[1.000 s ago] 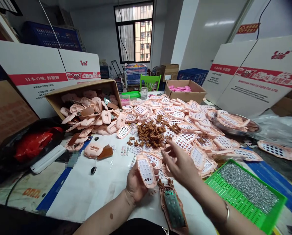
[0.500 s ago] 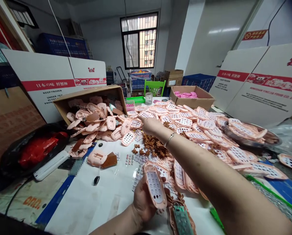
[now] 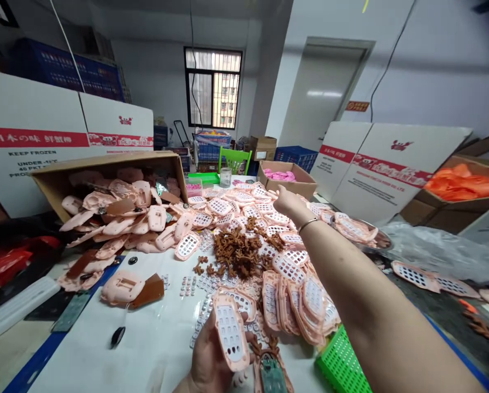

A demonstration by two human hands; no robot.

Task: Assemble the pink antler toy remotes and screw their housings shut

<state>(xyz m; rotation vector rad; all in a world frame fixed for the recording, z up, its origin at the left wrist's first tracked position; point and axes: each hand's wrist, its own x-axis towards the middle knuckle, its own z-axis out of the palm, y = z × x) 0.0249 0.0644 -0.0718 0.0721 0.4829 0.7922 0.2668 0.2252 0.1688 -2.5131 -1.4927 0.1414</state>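
Observation:
My left hand (image 3: 205, 352), low in the middle, is closed around a pink plastic toy-phone shell (image 3: 231, 330) with rows of button openings, a few dark at its lower end. My right hand (image 3: 289, 201) reaches far out over the heap of pink shells (image 3: 264, 207), close to the cardboard box of bright pink parts (image 3: 281, 176). Its fingers are mostly hidden behind the back of the hand. A heap of brown antler-shaped pieces (image 3: 238, 251) lies between the hands. Beside my left hand rests a shell with a green circuit board (image 3: 272, 374) and brown antlers.
On the left, a tipped cardboard box (image 3: 181, 172) spills pink shell backs. A green basket (image 3: 342, 363) stands under my right forearm, near stacked shells (image 3: 297, 305). A metal bowl (image 3: 386, 240) sits farther right. Small clear button pieces (image 3: 201, 316) are scattered on the white table.
The view has swung to the right. My right hand has moved rightward across the heap, from near the spilled box toward the box of pink parts. My left hand still holds the shell.

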